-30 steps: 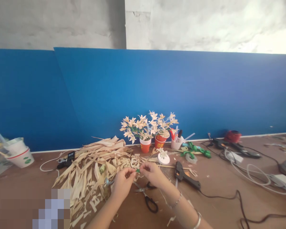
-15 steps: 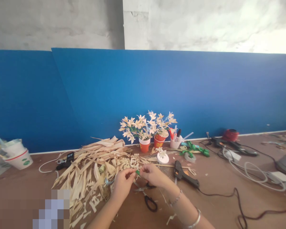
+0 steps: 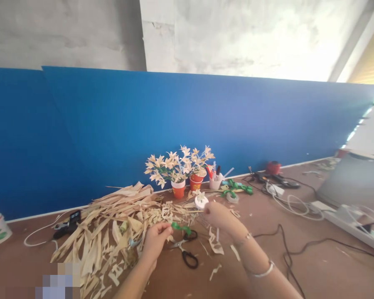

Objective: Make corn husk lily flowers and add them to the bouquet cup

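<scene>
My left hand (image 3: 157, 239) pinches one end of a green strip (image 3: 181, 228), which sticks out to the right above black-handled scissors (image 3: 186, 249). Further right and forward, my right hand (image 3: 216, 214) has its fingers curled beside a white round lid (image 3: 201, 202) with a pale flower on it; its fingertips are hidden, so what it holds, if anything, cannot be seen. Behind stand two red and white cups (image 3: 178, 189) of pale flowers (image 3: 171, 164).
Dried husks (image 3: 102, 232) cover the table left of my hands. A white cup of pens (image 3: 215, 182), green strips (image 3: 237, 187) and a tape roll (image 3: 232, 198) stand behind on the right. Cables and a power strip (image 3: 355, 228) lie far right.
My right hand has let go of the green piece and moved forward and right, where its arm now covers the glue gun. The green strip shows longer in my left hand. The view has turned right.
</scene>
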Demonstrator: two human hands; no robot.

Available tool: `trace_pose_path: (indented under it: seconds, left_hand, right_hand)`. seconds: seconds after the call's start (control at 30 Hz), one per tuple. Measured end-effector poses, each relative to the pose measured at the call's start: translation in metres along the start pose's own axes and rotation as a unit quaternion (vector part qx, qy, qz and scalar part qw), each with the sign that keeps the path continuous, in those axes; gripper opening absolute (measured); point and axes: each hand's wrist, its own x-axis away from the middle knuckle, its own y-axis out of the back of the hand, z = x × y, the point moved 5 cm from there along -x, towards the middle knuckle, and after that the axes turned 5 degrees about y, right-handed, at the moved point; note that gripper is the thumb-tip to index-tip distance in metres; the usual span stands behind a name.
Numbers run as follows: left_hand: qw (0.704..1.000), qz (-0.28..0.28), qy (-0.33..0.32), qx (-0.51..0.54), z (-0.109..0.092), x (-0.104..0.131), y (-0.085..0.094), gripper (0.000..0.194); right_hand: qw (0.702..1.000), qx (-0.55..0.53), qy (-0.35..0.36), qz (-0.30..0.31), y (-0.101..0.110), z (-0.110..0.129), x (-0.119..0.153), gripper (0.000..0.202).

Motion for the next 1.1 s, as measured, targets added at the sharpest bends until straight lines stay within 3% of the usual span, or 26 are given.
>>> trace_pose_path:
  seconds: [0.1, 0.2, 0.33, 0.47, 0.53, 0.63, 0.73, 0.83, 0.9, 1.1]
  left_hand:
    - [0.999, 0.008, 0.031, 0.035, 0.005, 0.001, -0.003, 0.022]
    - [0.997, 0.013, 0.046, 0.059, 0.008, 0.001, -0.006, 0.024]
    - [0.995, 0.022, 0.054, 0.080, 0.011, -0.001, -0.007, 0.026]
    - [0.995, 0.026, 0.050, 0.083, 0.015, -0.005, -0.009, 0.032]
    - [0.995, 0.026, 0.046, 0.079, 0.020, -0.008, -0.009, 0.033]
    - [0.995, 0.025, 0.049, 0.077, 0.028, -0.012, -0.010, 0.035]
    - [0.996, 0.023, 0.048, 0.075, 0.034, -0.014, -0.010, 0.035]
    - [0.997, 0.026, 0.034, 0.064, 0.036, -0.015, -0.010, 0.032]
    - [0.998, 0.027, 0.028, 0.058, 0.036, -0.015, -0.010, 0.031]
    - [0.998, 0.030, 0.039, 0.041, 0.036, -0.014, -0.011, 0.036]
  right_hand:
    - [0.992, 0.078, -0.093, -0.037, 0.011, -0.040, 0.012, 0.025]
    - [0.982, 0.121, -0.129, -0.061, 0.001, -0.061, 0.020, 0.041]
    - [0.984, 0.117, -0.118, -0.068, -0.013, -0.075, 0.020, 0.037]
    - [0.990, 0.061, -0.098, -0.077, -0.002, -0.090, 0.023, 0.032]
    - [0.992, -0.042, -0.066, -0.099, 0.006, -0.092, 0.027, 0.028]
    - [0.961, -0.256, 0.060, -0.083, 0.006, -0.072, 0.033, 0.032]
    - [0.919, -0.366, 0.145, 0.010, -0.014, -0.035, 0.037, 0.031]
    - [0.910, -0.363, 0.199, 0.025, -0.036, -0.002, 0.034, 0.021]
    - [0.922, -0.323, 0.213, -0.015, -0.046, 0.010, 0.030, 0.009]
    - [0.936, -0.223, 0.265, -0.064, -0.051, 0.025, 0.033, 0.004]
